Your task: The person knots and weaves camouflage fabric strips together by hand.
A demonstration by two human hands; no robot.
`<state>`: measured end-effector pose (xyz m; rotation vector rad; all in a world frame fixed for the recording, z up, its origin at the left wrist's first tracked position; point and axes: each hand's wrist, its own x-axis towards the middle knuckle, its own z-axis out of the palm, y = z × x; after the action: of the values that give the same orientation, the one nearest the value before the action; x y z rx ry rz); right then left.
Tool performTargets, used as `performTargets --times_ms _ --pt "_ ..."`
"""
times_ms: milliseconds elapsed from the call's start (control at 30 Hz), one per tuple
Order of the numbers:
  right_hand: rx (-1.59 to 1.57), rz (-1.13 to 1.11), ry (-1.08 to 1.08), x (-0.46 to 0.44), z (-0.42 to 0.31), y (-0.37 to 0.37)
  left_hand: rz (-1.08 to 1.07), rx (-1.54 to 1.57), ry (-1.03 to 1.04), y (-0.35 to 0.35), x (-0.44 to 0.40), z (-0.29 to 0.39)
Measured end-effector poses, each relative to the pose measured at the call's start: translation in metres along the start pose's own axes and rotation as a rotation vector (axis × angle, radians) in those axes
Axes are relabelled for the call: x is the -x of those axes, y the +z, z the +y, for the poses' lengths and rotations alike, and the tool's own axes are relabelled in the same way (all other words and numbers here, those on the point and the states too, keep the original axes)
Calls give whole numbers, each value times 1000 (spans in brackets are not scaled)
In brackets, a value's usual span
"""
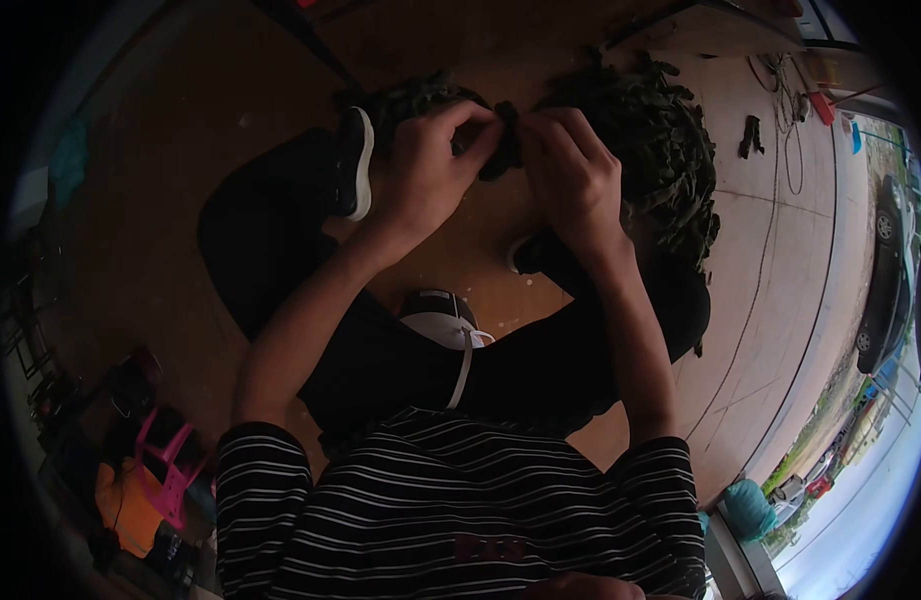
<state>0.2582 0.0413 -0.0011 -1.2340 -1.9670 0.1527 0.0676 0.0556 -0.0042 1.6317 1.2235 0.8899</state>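
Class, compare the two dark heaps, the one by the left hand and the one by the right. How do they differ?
1. Size in view: the right heap takes up far more of the picture than the left heap.
2. Shape: the left heap shows as a narrow strip beyond the left hand; the right heap spreads broadly toward the right knee.
Shared: both are dark and look made of many small pieces.

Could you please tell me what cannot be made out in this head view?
In the head view:
Whether the left hand and right hand both grip the dark piece: hidden by fingers and dimness.
Separate items in the dark pile: too dim.
Shirt lettering: too small and dim.
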Motion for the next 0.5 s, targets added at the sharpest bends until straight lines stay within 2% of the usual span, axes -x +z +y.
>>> performTargets --times_ms 67,133,200,300,367,500 --pt "-119 -65 172 0 -5 -3 15 -43 36 0 0 0" --pt "-174 -94 238 -1 -4 -6 27 -84 68 3 1 -2" --pt "-232 -121 300 0 0 -6 73 -135 203 8 2 -6" --pt "-254 -133 411 1 2 -7 59 -167 211 11 3 -6" --pt "-392 -321 798 -4 1 -15 63 -171 224 13 4 -8" --pt "-553 -356 807 2 15 -12 70 -182 242 14 4 -10"
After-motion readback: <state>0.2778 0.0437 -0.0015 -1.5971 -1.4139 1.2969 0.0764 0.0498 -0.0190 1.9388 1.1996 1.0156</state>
